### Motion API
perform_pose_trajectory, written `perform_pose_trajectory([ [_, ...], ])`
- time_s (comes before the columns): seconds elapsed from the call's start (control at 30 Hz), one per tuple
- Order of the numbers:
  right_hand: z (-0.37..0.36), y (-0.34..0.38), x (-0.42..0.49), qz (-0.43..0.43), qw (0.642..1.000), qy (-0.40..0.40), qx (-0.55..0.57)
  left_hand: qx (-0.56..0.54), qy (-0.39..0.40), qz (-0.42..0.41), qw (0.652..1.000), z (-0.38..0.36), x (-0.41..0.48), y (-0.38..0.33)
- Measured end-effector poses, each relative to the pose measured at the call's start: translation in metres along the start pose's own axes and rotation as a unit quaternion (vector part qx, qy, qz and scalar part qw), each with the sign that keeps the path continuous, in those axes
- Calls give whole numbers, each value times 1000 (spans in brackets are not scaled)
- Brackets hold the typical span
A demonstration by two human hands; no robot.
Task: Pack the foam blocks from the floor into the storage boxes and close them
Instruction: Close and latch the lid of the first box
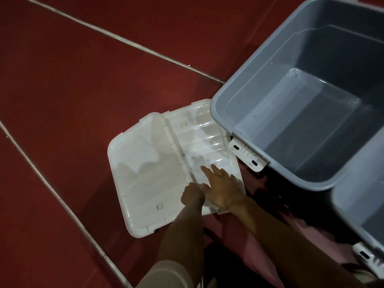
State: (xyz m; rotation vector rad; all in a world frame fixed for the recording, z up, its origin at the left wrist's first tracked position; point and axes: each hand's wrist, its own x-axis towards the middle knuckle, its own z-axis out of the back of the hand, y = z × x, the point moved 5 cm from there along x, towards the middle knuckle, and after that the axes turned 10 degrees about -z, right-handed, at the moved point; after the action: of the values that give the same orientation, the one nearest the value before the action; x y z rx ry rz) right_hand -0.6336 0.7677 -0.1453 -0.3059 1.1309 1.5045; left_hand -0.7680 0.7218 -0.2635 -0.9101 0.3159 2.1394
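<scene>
No text legible. Small printed label [159,207] near on left lid [143,167]; second label [184,124] far on right lid [203,138]. Both blurred, unreadable.

R hand [222,190] on lid [199,142], prob. flat

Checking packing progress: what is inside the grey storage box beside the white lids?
The grey storage box shows only its bare bottom, with nothing packed in it. Its right end runs out of frame, unseen.
</scene>
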Motion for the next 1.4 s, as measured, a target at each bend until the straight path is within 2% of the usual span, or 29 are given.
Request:
perform_pose_trajectory([
  [0.13,4,-5,8,-12,1000,-13,11,-59,15,8,998,9,1,-12],
  [0.27,6,-6,12,-13,999,-22,19,-76,61,13,995,3,6,-19],
  [0.33,7,-5,12,-10,999,-22,25,-74,59,18,995,-3,7,-18],
  [0.57,13,-1,8,-7,999,-20,27,-39,-43,-15,998,23,-19,-36],
  [0.73,29,5,7,-1,999,-34,21,-74,-97,-17,992,61,-17,-53],
  [0.9,57,2,-5,8,999,-44,-3,-124,-197,-5,973,123,-26,-83],
  [1.07,96,20,-23,9,997,-44,67,-148,-281,-35,948,186,-61,-118],
  [1.2,135,44,-50,27,994,-78,78,-144,-332,-92,928,230,-94,-147],
  [1.4,180,44,-91,21,987,-134,90,-36,-388,-247,887,274,-147,-182],
])
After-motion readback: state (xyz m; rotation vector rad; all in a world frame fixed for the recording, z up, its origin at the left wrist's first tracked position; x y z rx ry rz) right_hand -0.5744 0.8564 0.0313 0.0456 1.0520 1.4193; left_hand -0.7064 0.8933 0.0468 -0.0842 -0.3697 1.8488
